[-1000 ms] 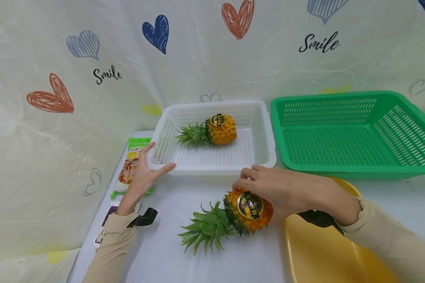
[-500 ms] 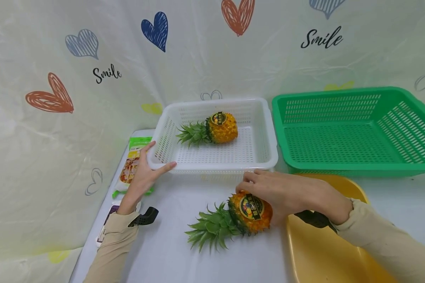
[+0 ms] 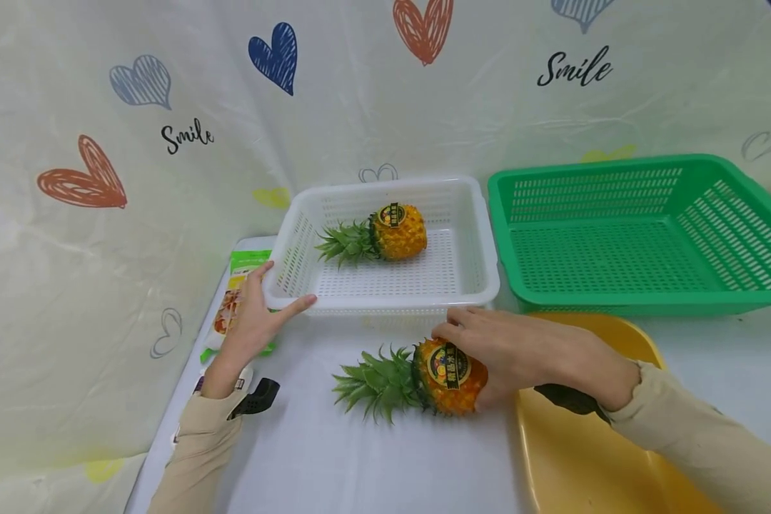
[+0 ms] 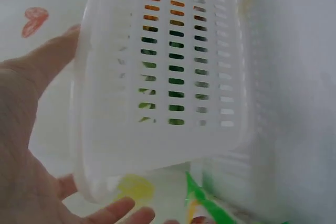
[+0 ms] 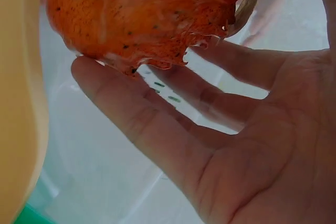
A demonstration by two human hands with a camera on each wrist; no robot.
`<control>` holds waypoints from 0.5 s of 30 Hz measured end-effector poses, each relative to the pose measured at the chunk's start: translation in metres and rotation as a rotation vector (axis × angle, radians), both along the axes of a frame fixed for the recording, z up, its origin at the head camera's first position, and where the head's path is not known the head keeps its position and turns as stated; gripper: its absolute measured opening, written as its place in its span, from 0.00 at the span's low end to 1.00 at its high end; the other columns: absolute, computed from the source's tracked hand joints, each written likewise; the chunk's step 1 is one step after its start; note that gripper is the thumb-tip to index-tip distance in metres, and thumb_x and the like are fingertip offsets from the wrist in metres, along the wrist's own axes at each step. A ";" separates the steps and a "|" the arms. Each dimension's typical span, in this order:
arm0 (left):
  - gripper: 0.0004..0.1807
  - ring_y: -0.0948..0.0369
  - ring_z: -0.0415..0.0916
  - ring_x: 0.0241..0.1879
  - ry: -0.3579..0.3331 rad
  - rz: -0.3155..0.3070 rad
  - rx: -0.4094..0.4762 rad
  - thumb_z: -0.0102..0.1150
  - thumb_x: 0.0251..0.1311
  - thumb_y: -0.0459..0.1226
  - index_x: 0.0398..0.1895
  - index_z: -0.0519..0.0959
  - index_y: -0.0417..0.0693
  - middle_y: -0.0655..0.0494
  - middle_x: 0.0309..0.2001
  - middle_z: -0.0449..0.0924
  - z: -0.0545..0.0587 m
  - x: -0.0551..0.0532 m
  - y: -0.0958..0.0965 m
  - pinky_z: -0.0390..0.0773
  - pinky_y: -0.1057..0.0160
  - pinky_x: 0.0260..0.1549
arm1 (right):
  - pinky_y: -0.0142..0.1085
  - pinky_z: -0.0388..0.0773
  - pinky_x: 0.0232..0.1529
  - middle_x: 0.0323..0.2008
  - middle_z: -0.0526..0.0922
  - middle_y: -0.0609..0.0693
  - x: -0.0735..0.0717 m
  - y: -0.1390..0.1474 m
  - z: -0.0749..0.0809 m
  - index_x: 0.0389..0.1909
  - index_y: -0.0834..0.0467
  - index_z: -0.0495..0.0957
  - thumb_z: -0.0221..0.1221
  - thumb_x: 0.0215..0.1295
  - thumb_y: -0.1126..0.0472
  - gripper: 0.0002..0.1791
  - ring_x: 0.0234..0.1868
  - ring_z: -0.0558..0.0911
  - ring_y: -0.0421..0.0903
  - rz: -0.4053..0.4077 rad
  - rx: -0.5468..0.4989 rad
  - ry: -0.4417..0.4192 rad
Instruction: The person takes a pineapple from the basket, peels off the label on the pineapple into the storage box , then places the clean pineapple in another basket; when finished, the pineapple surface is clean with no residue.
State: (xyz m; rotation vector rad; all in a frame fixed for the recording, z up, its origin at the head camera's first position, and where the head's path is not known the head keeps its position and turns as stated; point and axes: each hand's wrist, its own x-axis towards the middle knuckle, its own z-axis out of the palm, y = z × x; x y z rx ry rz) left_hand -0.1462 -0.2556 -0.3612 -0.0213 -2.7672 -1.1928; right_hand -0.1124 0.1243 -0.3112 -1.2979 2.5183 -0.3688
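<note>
Fingers (image 3: pixel 259 274) of the left hand (image 3: pixel 255 321) spread against the white basket (image 3: pixel 456 268); in front, the right hand (image 3: pixel 507 348) grips the near pineapple (image 3: pixel 432 385), perhaps above the surface (image 3: pixel 360 471), best held by its body, off the leaves (image 3: pixel 380 385). Around: packet (image 3: pixel 226 310) left, basket rim (image 3: pixel 385 303) before the far pineapple (image 3: pixel 392 235), yellow tub (image 3: pixel 578 450) and green basket (image 3: pixel 591 260) right.

The word "Smile" (image 3: pixel 188 135) stands twice in black script on the backdrop (image 3: pixel 360 107) beyond the back edge of the bench (image 3: pixel 373 471). The round label (image 3: pixel 449 366) on the front pineapple (image 3: pixel 420 378) seems to read 精品水; the rear pineapple (image 3: pixel 385 239) and the packet (image 3: pixel 228 312) by the left edge bear print too small to read.
</note>
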 end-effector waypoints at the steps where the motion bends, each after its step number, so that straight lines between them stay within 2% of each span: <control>1: 0.59 0.41 0.61 0.62 0.054 0.012 -0.055 0.77 0.58 0.50 0.82 0.50 0.39 0.32 0.70 0.57 0.004 0.003 0.003 0.66 0.41 0.59 | 0.47 0.79 0.50 0.51 0.74 0.49 0.000 0.001 0.000 0.66 0.59 0.72 0.82 0.48 0.47 0.47 0.50 0.77 0.48 -0.009 0.003 -0.006; 3: 0.56 0.40 0.61 0.60 0.196 0.019 -0.146 0.79 0.57 0.49 0.79 0.56 0.35 0.31 0.66 0.60 0.013 0.010 0.011 0.67 0.41 0.56 | 0.48 0.79 0.50 0.52 0.74 0.49 0.000 0.002 -0.001 0.67 0.59 0.72 0.81 0.50 0.44 0.47 0.50 0.77 0.49 -0.020 0.009 -0.012; 5: 0.51 0.39 0.62 0.60 0.373 -0.016 -0.191 0.81 0.55 0.43 0.75 0.62 0.33 0.30 0.64 0.63 0.022 0.016 0.020 0.68 0.42 0.56 | 0.49 0.79 0.51 0.53 0.74 0.50 0.000 0.003 -0.002 0.67 0.60 0.72 0.80 0.51 0.43 0.47 0.51 0.77 0.50 -0.029 0.011 -0.013; 7: 0.46 0.39 0.65 0.60 0.538 -0.111 -0.217 0.82 0.54 0.39 0.72 0.66 0.32 0.31 0.63 0.66 0.031 0.022 0.030 0.69 0.44 0.57 | 0.50 0.79 0.52 0.54 0.74 0.50 0.001 0.004 -0.001 0.67 0.60 0.72 0.80 0.51 0.42 0.48 0.53 0.77 0.50 -0.042 0.014 -0.019; 9: 0.42 0.40 0.67 0.62 0.647 -0.238 -0.208 0.81 0.54 0.36 0.69 0.69 0.32 0.32 0.63 0.68 0.040 0.029 0.041 0.70 0.45 0.60 | 0.51 0.78 0.52 0.56 0.74 0.51 0.000 0.004 -0.001 0.68 0.60 0.71 0.80 0.51 0.42 0.48 0.53 0.77 0.51 -0.052 0.021 -0.025; 11: 0.39 0.41 0.68 0.64 0.703 -0.383 -0.208 0.79 0.56 0.37 0.67 0.71 0.33 0.33 0.63 0.70 0.045 0.036 0.053 0.69 0.46 0.64 | 0.52 0.78 0.53 0.56 0.73 0.51 0.000 0.004 0.000 0.69 0.60 0.71 0.80 0.52 0.43 0.48 0.54 0.77 0.51 -0.061 0.029 -0.035; 12: 0.36 0.42 0.69 0.63 0.707 -0.452 -0.216 0.78 0.58 0.39 0.66 0.72 0.34 0.35 0.62 0.71 0.047 0.039 0.058 0.70 0.48 0.64 | 0.52 0.78 0.53 0.56 0.73 0.51 -0.001 0.004 0.000 0.70 0.61 0.71 0.79 0.52 0.42 0.49 0.54 0.76 0.51 -0.063 0.030 -0.040; 15: 0.32 0.47 0.74 0.61 0.660 -0.653 -0.247 0.74 0.64 0.45 0.63 0.75 0.36 0.39 0.60 0.74 0.042 0.048 0.071 0.75 0.52 0.63 | 0.51 0.78 0.51 0.56 0.74 0.50 -0.002 0.004 -0.001 0.71 0.61 0.71 0.78 0.54 0.42 0.49 0.53 0.76 0.50 -0.065 0.029 -0.050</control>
